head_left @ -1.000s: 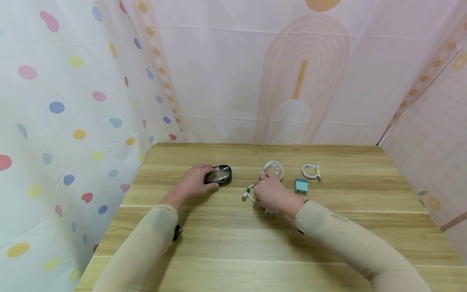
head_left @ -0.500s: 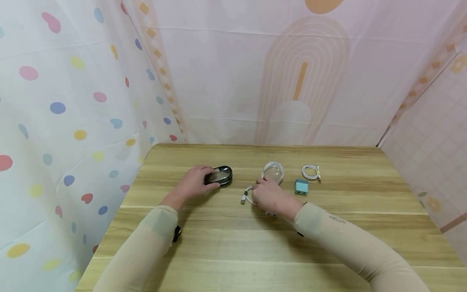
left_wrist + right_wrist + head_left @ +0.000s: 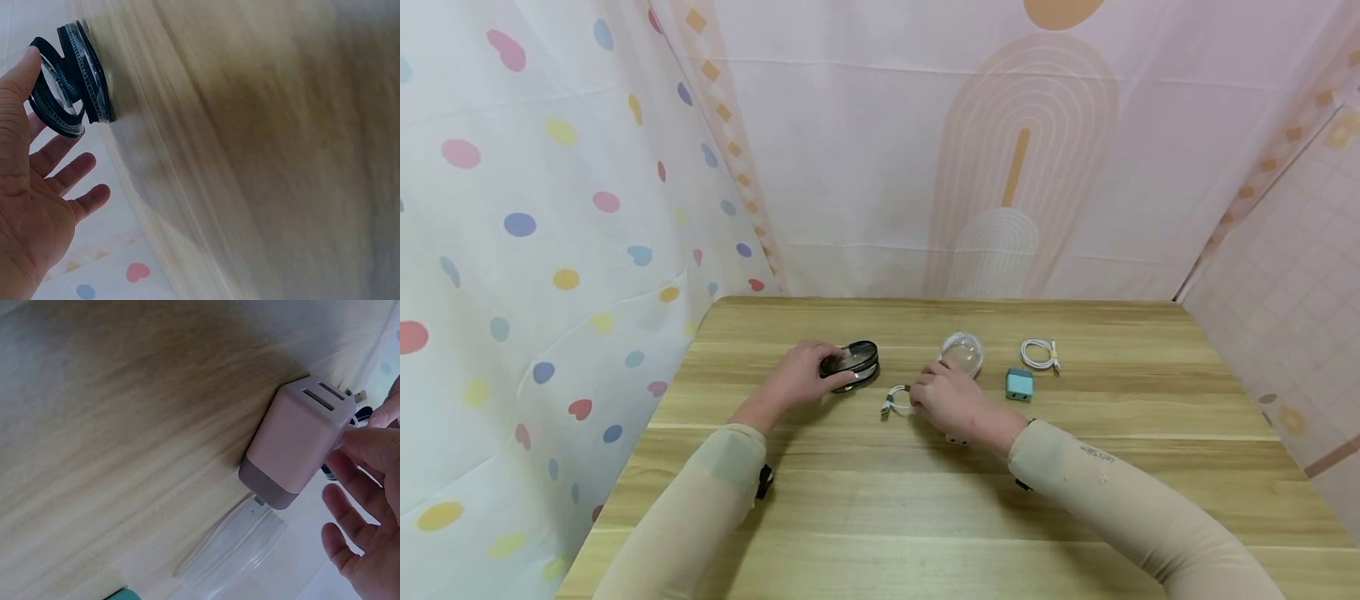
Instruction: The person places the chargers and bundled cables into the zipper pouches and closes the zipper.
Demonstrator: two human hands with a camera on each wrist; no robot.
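In the head view my left hand pinches a small zip case with black edging and clear faces, between thumb and fingers. The left wrist view shows this zip case parted into two halves, the thumb at the top of the nearer one. My right hand pinches a white USB cable, its plug sticking out to the left, toward the case. A pink plug charger with two slots stands just beneath the right palm, largely hidden from the head camera.
Behind my right hand lies a clear, white-rimmed round case. A teal charger and a coiled white cable with a yellow tie lie to its right. Patterned curtains hang around the wooden table.
My right hand has shifted slightly left with the white USB cable, bringing the plug closer to the zip case. In the left hand, the case's upper half has lifted away from the lower one.
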